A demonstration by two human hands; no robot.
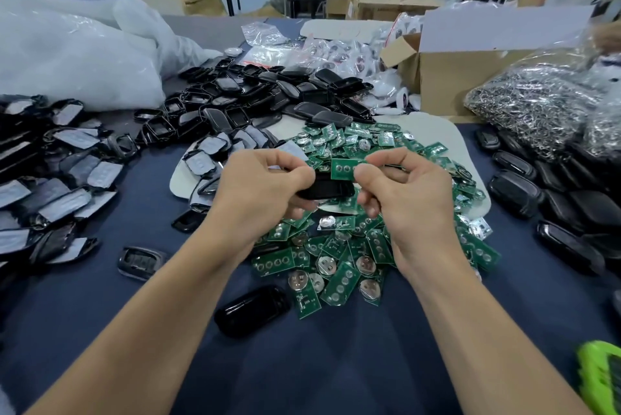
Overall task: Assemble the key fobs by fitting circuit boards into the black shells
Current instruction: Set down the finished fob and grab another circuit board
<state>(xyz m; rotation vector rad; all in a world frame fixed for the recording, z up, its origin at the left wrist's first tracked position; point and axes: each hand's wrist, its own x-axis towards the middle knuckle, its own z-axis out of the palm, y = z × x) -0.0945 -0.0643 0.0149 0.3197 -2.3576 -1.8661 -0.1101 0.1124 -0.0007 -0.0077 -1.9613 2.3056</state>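
Left hand (265, 186) grips black shell (327, 188), long axis left-right, above the board pile (353, 246). Right hand (406, 189) pinches green circuit board (344, 168) just above the shell's far edge (roughly parallel). Needs lowering in.

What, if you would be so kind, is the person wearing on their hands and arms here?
Nothing that shows. The left hand and the right hand are bare: no gloves, no rings, no watch or wristband. The left forearm and the right forearm are uncovered down to the picture's bottom edge, so no sleeve is in view.
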